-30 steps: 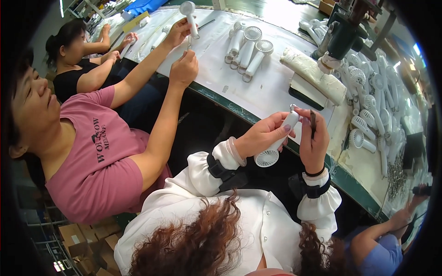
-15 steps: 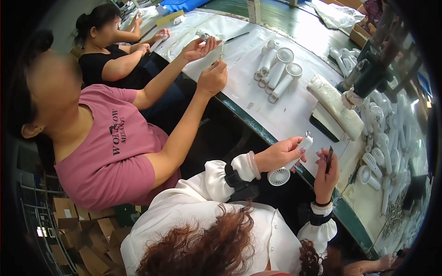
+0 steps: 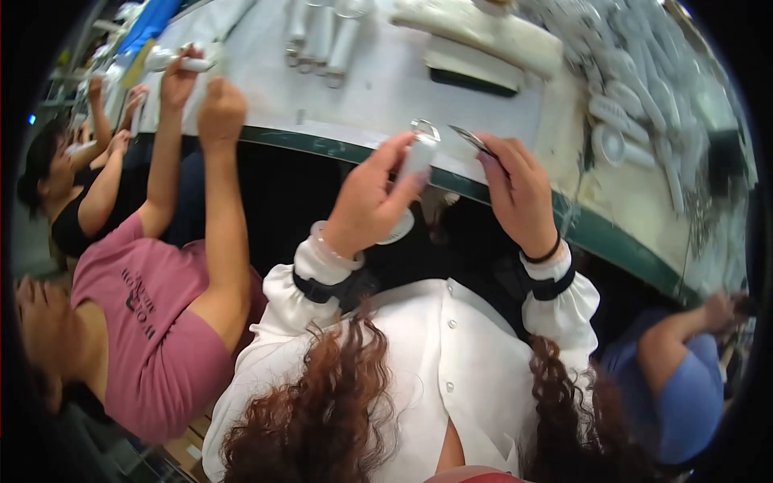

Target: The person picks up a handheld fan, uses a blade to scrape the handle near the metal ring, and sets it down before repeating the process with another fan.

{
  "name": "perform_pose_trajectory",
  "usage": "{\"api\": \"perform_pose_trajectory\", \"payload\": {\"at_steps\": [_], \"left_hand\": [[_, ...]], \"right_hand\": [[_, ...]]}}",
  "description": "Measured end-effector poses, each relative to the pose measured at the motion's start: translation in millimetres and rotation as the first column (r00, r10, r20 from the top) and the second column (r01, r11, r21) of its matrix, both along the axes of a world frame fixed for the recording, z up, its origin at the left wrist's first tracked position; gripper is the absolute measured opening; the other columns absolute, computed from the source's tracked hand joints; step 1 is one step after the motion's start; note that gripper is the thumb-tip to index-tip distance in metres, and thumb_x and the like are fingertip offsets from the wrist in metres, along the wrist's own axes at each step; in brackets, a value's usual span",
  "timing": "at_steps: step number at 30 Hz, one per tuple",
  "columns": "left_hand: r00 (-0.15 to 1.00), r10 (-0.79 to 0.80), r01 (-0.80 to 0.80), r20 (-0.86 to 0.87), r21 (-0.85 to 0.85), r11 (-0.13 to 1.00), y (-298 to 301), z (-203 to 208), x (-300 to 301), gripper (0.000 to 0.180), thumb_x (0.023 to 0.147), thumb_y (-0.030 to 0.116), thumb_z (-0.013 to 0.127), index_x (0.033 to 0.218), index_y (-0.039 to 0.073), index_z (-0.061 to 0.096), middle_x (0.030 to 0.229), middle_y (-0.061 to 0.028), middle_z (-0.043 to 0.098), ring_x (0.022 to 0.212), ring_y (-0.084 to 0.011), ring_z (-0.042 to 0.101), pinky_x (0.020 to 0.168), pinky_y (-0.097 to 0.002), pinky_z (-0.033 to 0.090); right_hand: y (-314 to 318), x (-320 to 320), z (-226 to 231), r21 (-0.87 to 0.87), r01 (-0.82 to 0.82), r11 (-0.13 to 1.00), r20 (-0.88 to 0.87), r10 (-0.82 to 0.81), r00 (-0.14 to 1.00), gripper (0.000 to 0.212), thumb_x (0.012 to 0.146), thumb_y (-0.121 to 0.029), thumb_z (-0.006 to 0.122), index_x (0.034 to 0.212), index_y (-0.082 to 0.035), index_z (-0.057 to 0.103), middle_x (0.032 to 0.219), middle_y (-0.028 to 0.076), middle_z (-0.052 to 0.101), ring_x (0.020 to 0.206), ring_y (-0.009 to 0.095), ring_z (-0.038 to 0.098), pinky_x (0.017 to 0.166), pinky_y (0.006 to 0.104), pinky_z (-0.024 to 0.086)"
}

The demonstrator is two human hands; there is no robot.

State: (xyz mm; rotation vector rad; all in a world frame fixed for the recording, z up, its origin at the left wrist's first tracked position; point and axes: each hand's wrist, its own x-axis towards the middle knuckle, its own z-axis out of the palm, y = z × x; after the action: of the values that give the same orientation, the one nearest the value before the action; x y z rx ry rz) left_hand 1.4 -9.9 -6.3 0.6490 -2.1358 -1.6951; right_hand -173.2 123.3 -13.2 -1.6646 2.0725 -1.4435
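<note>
My left hand [image 3: 366, 193] is closed around a white handheld fan [image 3: 416, 158], which hangs at the table's front edge. A metal ring clip [image 3: 425, 129] sticks up from the far end of its handle. Its round head shows partly below my palm, the rest covered by my fingers. To the right, my right hand [image 3: 519, 193] grips a slim dark pointed tool [image 3: 473, 140]; whether it is tweezers or a blade I cannot tell. The tip points left toward the clip, a small gap apart from it.
Several white fans [image 3: 342, 52] lie on the table [image 3: 266, 97] at the far left. Ahead rest a wrapped roll [image 3: 491, 36] and a flat pale block [image 3: 473, 66]. A heap of fan parts [image 3: 636, 88] covers the right. Co-workers sit at both sides.
My view has turned to the right. The tool in my right hand has swung from upright to pointing left, nearer the fan's clip. The fan stays in my left hand.
</note>
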Motion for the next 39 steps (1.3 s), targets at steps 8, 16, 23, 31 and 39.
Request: {"api": "perform_pose_trajectory", "payload": {"at_steps": [8, 16, 23, 31, 39], "left_hand": [[0.998, 0.002, -0.013, -0.062, -0.176, 0.984, 1, -10, -3, 0.036, 0.094, 0.012, 0.057, 0.126, 0.0, 0.047, 0.1, -0.0086, 0.064, 0.083, -0.0133, 0.06, 0.071, -0.0258, 0.049], [0.999, 0.046, -0.044, 0.019, -0.095, 0.994, 4, -6, -2, 0.038, 0.092, 0.011, 0.06, 0.126, 0.001, 0.046, 0.101, -0.0087, 0.065, 0.081, -0.0134, 0.06, 0.071, -0.0263, 0.05], [0.975, 0.111, -0.057, 0.191, -0.27, 0.961, 10, 10, -13, 0.047, 0.083, 0.014, 0.071, 0.123, 0.005, 0.049, 0.093, -0.0094, 0.066, 0.077, -0.0164, 0.062, 0.069, -0.0279, 0.051], [0.963, 0.156, -0.011, 0.221, -0.544, 0.839, 17, 16, -16, 0.049, 0.076, 0.018, 0.076, 0.117, 0.008, 0.051, 0.087, -0.0093, 0.063, 0.073, -0.0238, 0.062, 0.066, -0.0325, 0.05], [0.957, 0.162, 0.002, 0.241, -0.563, 0.826, 20, 14, -11, 0.054, 0.075, 0.02, 0.076, 0.119, 0.008, 0.047, 0.088, -0.0086, 0.061, 0.073, -0.0246, 0.061, 0.065, -0.0336, 0.049]], "right_hand": [[14, 6, -8, -0.026, 0.05, 0.998, -0.082, -0.052, 0.995, 0.043, 0.083, 0.006, 0.059, 0.123, -0.01, 0.059, 0.077, 0.01, 0.06, 0.064, 0.023, 0.057, 0.057, 0.0292, 0.045], [13, 1, -15, -0.038, 0.039, 0.999, -0.113, -0.044, 0.993, 0.042, 0.084, 0.006, 0.058, 0.122, -0.01, 0.059, 0.078, 0.01, 0.06, 0.064, 0.024, 0.057, 0.057, 0.0297, 0.046], [-13, 0, -10, -0.049, 0.049, 0.998, 0.213, -0.037, 0.976, 0.033, 0.087, -0.001, 0.06, 0.12, -0.006, 0.059, 0.084, 0.006, 0.061, 0.068, 0.015, 0.057, 0.061, 0.0274, 0.045], [-39, 0, 4, 0.042, -0.102, 0.994, 0.504, 0.068, 0.861, 0.026, 0.091, -0.015, 0.061, 0.112, 0.0, 0.061, 0.085, 0.003, 0.063, 0.074, 0.008, 0.055, 0.067, 0.0234, 0.046], [-42, 0, 3, 0.113, -0.193, 0.975, 0.567, 0.096, 0.818, 0.024, 0.09, -0.014, 0.06, 0.106, 0.003, 0.062, 0.089, 0.007, 0.069, 0.084, 0.011, 0.063, 0.079, 0.0239, 0.05]]}}
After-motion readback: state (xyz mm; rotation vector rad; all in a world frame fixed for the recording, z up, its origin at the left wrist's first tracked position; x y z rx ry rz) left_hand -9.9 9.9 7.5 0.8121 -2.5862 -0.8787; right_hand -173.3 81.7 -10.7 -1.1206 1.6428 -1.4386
